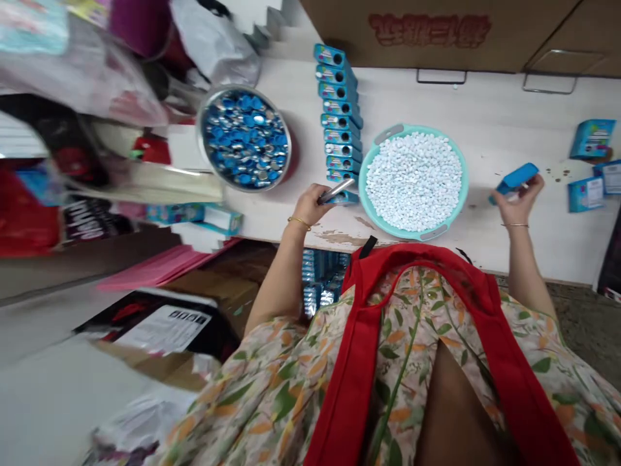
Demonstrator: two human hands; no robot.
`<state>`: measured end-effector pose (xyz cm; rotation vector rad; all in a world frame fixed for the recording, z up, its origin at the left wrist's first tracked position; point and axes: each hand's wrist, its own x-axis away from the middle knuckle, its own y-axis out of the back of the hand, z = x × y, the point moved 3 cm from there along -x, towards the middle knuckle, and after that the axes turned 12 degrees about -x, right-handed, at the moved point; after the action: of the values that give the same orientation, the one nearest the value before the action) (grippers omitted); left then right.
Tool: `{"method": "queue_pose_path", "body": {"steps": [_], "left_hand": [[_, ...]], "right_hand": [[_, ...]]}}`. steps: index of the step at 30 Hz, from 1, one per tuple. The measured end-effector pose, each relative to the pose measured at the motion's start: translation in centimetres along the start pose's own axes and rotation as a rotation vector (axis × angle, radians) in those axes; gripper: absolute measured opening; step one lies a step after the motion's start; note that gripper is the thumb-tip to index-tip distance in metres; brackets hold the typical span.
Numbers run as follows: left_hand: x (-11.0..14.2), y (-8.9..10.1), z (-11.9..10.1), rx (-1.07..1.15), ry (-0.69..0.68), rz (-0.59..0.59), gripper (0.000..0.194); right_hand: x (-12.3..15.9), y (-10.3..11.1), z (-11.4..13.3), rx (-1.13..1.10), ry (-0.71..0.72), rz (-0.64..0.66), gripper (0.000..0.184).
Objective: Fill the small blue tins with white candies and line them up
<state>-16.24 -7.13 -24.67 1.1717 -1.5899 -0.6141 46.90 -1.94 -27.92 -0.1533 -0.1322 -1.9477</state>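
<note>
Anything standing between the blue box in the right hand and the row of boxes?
Yes. The teal basin of white pieces sits between the blue box and the row of boxes. The left hand, holding a silvery tool, is at the row's near end.

The bowl (pixel 200 139) is shiny metal, the caps (pixel 245 139) in it glossy blue and silvery. The basin (pixel 464 184) looks like smooth matt plastic. The table (pixel 295 84) is pale, its front edge rough and flaked. The carton (pixel 427 52) is matt brown cardboard; the apron (pixel 356 362), red cloth.
</note>
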Motion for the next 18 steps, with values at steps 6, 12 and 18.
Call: {"method": "queue_pose_path", "body": {"steps": [6, 12, 18], "left_hand": [[0.5, -1.7, -0.8, 0.005, 0.123, -0.2, 0.062], [4.9, -1.5, -5.8, 0.008, -0.118, -0.023, 0.042], [6.1, -3.3, -13.6, -0.231, -0.175, 0.182, 0.027]], "right_hand": [[5.3, -6.2, 4.9, 0.067, 0.135, 0.052, 0.117], [8.9, -10.0, 7.3, -0.493, -0.351, 0.168, 0.081], [11.3, -10.0, 7.4, -0.54, -0.464, 0.211, 0.09]]}}
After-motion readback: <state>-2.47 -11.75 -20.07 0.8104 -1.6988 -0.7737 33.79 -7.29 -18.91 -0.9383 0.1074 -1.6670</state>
